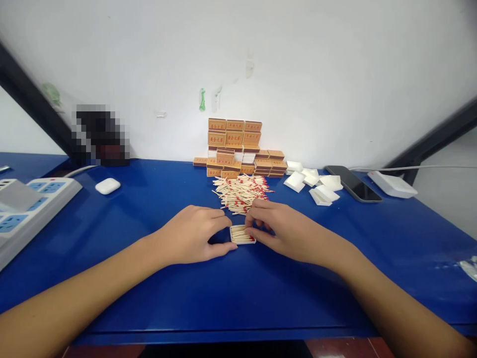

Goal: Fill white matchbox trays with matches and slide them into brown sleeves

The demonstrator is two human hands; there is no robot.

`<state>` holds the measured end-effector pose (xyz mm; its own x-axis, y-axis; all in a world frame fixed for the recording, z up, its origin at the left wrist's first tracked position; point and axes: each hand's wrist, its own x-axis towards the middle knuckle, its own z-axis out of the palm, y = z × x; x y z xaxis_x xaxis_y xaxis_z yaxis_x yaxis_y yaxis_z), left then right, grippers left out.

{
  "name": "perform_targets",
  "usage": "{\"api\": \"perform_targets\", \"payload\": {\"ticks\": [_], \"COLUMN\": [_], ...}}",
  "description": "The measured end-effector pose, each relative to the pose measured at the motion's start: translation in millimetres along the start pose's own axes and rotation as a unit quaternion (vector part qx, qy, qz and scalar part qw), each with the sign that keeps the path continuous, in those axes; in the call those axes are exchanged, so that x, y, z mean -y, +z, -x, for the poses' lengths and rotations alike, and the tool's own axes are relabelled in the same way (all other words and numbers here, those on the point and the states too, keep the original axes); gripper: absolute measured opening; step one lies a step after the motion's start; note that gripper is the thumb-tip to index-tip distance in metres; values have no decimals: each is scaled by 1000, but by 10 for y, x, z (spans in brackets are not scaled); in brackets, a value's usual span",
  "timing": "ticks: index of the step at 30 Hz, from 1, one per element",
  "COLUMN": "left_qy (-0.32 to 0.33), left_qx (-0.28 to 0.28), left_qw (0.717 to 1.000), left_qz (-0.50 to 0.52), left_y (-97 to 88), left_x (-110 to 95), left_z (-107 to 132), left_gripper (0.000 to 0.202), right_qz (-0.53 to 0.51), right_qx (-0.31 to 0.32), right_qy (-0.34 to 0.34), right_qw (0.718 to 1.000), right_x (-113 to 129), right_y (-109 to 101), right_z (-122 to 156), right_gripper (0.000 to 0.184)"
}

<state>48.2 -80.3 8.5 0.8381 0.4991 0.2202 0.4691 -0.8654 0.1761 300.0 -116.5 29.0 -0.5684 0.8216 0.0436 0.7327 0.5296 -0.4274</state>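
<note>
A small white matchbox tray (243, 242) lies on the blue table in front of me, filled with a layer of matches (239, 232) whose red heads show at the right end. My left hand (196, 233) grips the tray's left end between thumb and fingers. Over the right end, the thumb and forefinger of my right hand (276, 226) pinch at matches in the tray; its other fingers are curled. Just behind both hands spreads a loose pile of red-tipped matches (240, 191).
Stacked orange matchboxes (234, 138) stand against the wall behind the pile. Several empty white trays (294, 181) lie to their right, near a phone (354, 184) and a white device (393, 184). On the left are a white earphone case (108, 186) and a power strip (55, 191).
</note>
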Motion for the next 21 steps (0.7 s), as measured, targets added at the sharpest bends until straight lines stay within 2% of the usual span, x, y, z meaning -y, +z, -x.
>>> {"api": "perform_targets", "payload": {"ticks": [8, 13, 18, 21], "left_qy": [-4, -3, 0, -1], "left_qx": [3, 2, 2, 3], "left_qw": [1000, 1000, 1000, 1000], "left_qz": [-1, 1, -1, -4], "left_y": [-6, -1, 2, 2], "left_x": [-5, -5, -5, -7], "left_z": [0, -3, -8, -7], "left_gripper": [32, 32, 31, 31], "right_qz": [-4, -1, -31, -31], "right_qx": [4, -22, 2, -10], "right_qy": [0, -13, -22, -21], "right_qw": [1000, 1000, 999, 999], "right_x": [-12, -8, 6, 2], "right_y": [3, -32, -6, 11], "right_z": [-19, -15, 1, -3], "right_gripper": [13, 14, 10, 9]}}
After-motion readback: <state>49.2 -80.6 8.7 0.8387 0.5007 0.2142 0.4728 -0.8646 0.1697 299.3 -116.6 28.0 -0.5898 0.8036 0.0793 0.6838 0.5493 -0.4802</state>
